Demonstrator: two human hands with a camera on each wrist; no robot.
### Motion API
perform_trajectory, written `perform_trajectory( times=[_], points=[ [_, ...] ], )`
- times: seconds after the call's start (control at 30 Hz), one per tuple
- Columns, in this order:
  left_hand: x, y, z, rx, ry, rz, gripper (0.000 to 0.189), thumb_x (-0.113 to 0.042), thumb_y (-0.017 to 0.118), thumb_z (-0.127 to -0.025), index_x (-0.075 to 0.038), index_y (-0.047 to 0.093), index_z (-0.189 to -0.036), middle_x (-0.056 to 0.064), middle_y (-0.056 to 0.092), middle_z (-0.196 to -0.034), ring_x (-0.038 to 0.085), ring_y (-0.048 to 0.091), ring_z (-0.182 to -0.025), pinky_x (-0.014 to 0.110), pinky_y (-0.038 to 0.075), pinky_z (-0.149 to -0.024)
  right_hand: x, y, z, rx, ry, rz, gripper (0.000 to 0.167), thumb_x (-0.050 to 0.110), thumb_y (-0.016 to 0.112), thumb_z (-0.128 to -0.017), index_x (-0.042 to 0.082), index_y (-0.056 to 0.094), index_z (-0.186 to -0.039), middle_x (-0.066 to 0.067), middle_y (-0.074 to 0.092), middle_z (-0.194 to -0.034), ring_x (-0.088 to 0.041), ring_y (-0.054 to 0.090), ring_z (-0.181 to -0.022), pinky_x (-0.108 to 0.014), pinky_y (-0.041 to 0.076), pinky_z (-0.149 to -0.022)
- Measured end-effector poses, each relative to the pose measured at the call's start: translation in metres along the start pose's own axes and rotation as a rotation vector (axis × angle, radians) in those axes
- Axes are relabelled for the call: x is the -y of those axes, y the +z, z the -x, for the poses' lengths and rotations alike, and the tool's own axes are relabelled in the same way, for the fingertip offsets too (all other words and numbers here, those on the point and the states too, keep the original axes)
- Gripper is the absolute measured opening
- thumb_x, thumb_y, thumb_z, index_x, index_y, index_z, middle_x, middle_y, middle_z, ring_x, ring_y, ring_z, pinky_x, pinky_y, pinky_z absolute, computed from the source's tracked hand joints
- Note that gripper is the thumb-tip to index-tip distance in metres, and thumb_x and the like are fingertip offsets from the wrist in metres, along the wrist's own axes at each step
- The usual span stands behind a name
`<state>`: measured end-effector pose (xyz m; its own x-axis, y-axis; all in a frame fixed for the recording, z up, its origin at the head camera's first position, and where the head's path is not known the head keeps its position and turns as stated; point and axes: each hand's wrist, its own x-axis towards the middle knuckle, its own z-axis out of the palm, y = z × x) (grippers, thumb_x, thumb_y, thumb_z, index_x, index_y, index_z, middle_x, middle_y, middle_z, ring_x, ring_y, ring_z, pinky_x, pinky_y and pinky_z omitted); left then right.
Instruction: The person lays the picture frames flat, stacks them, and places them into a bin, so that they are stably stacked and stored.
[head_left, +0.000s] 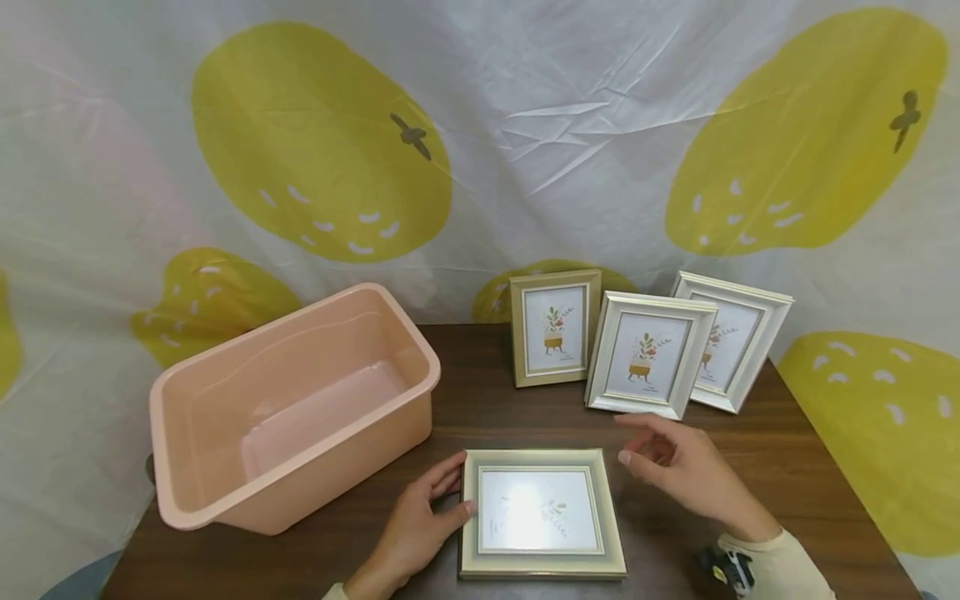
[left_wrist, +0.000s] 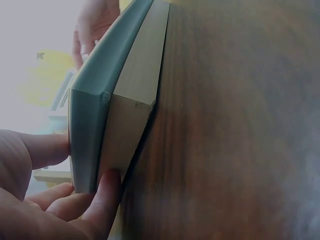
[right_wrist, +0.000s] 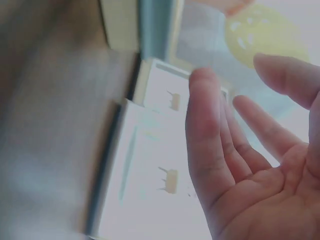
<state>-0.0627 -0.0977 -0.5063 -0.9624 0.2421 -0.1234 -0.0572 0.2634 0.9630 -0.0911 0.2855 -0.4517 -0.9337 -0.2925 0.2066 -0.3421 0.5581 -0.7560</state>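
A pale green-and-cream picture frame (head_left: 611, 508) lies face up on the table, glare crossing its glass. My left hand (head_left: 420, 521) holds its left side. In the left wrist view, the thumb (left_wrist: 47, 149) sits on the frame's front and the fingers (left_wrist: 107, 195) reach round its thick side (left_wrist: 127, 115). Off the frame's right side, my right hand (head_left: 686, 471) hovers with loosely bent fingers and holds nothing. The right wrist view shows its thumb and fingers (right_wrist: 205, 130) apart. Just beyond it stands a white picture frame (head_left: 597, 354).
A tan picture frame (head_left: 519, 333) and another white frame (head_left: 761, 342) also stand at the back of the dark wooden table (head_left: 480, 417). A pink plastic bin (head_left: 337, 446) with nothing inside stands at the left. Behind hangs a lemon-print cloth (head_left: 555, 192).
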Motion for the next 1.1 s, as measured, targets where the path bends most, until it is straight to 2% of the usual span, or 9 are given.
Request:
perform_trajectory(
  times=[0.1, 0.17, 0.33, 0.5, 0.63, 0.73, 0.87, 0.97, 1.1],
  points=[
    [0.000, 0.000, 0.002, 0.011, 0.003, 0.006, 0.067, -0.025, 0.080, -0.096, -0.021, 0.052, -0.157, 0.012, 0.054, -0.158, 0.032, 0.057, -0.143, 0.055, 0.041, -0.119, 0.006, -0.012, -0.007, -0.082, -0.001, 0.047, 0.038, 0.009, 0.080, -0.094, 0.013, 0.070, -0.130, 0.005, 0.073, -0.088, -0.003, 0.066, -0.073, -0.023, 0.055, -0.062],
    [-0.001, 0.000, 0.002, 0.018, 0.006, 0.015, 0.067, -0.024, 0.079, -0.096, -0.020, 0.051, -0.157, 0.013, 0.053, -0.159, 0.034, 0.056, -0.143, 0.058, 0.041, -0.119, 0.008, -0.021, -0.012, -0.132, -0.004, 0.058, 0.037, 0.008, 0.079, -0.094, 0.013, 0.071, -0.130, 0.004, 0.073, -0.090, -0.003, 0.067, -0.077, -0.021, 0.056, -0.065],
    [-0.001, -0.001, 0.002, 0.031, 0.009, 0.017, 0.068, -0.023, 0.079, -0.097, -0.021, 0.050, -0.158, 0.011, 0.053, -0.159, 0.033, 0.059, -0.140, 0.058, 0.043, -0.117, 0.011, -0.047, -0.023, -0.286, -0.053, 0.071, 0.037, 0.000, 0.078, -0.092, 0.011, 0.073, -0.128, -0.001, 0.074, -0.091, 0.001, 0.066, -0.080, -0.014, 0.054, -0.066],
    [-0.001, -0.002, 0.003, 0.037, 0.007, 0.013, 0.068, -0.021, 0.079, -0.097, -0.021, 0.050, -0.158, 0.011, 0.055, -0.158, 0.031, 0.061, -0.137, 0.058, 0.043, -0.117, 0.013, -0.069, -0.037, -0.404, -0.126, 0.059, 0.037, -0.007, 0.077, -0.090, 0.005, 0.074, -0.124, 0.009, 0.072, -0.095, 0.004, 0.065, -0.086, -0.007, 0.051, -0.074],
    [-0.002, -0.003, 0.004, 0.043, -0.002, 0.004, 0.068, -0.021, 0.079, -0.097, -0.021, 0.050, -0.158, 0.012, 0.055, -0.158, 0.030, 0.063, -0.134, 0.060, 0.043, -0.116, 0.011, -0.080, -0.051, -0.453, -0.190, -0.019, 0.032, -0.015, 0.073, -0.088, -0.008, 0.072, -0.119, 0.014, 0.073, -0.103, 0.001, 0.066, -0.093, -0.008, 0.052, -0.082],
    [-0.003, -0.003, 0.005, 0.052, -0.007, 0.003, 0.068, -0.022, 0.079, -0.097, -0.022, 0.049, -0.158, 0.012, 0.053, -0.160, 0.031, 0.062, -0.133, 0.060, 0.045, -0.114, 0.007, -0.085, -0.060, -0.496, -0.216, -0.045, 0.029, -0.017, 0.073, -0.087, -0.011, 0.072, -0.115, 0.010, 0.076, -0.108, -0.001, 0.066, -0.100, -0.011, 0.051, -0.088],
    [-0.003, -0.003, 0.006, 0.059, -0.010, 0.006, 0.068, -0.023, 0.079, -0.097, -0.023, 0.049, -0.158, 0.012, 0.052, -0.161, 0.032, 0.061, -0.134, 0.059, 0.046, -0.114, 0.002, -0.092, -0.071, -0.547, -0.216, 0.049, 0.032, -0.012, 0.079, -0.084, -0.001, 0.077, -0.114, 0.011, 0.075, -0.113, 0.003, 0.062, -0.111, -0.013, 0.046, -0.098],
    [-0.002, -0.004, 0.006, 0.064, -0.010, 0.013, 0.068, -0.022, 0.079, -0.097, -0.022, 0.049, -0.158, 0.013, 0.051, -0.162, 0.033, 0.061, -0.134, 0.054, 0.051, -0.111, -0.004, -0.096, -0.079, -0.548, -0.227, 0.119, 0.037, -0.011, 0.082, -0.082, 0.004, 0.079, -0.116, 0.012, 0.072, -0.116, 0.007, 0.059, -0.117, -0.011, 0.041, -0.104],
    [-0.001, -0.006, 0.005, 0.073, -0.009, 0.031, 0.068, -0.021, 0.080, -0.096, -0.020, 0.050, -0.158, 0.015, 0.049, -0.163, 0.035, 0.060, -0.134, 0.041, 0.057, -0.104, -0.015, -0.101, -0.090, -0.503, -0.253, 0.167, 0.038, -0.010, 0.083, -0.080, 0.003, 0.078, -0.115, -0.006, 0.073, -0.121, 0.009, 0.056, -0.122, -0.011, 0.037, -0.108]
  ],
)
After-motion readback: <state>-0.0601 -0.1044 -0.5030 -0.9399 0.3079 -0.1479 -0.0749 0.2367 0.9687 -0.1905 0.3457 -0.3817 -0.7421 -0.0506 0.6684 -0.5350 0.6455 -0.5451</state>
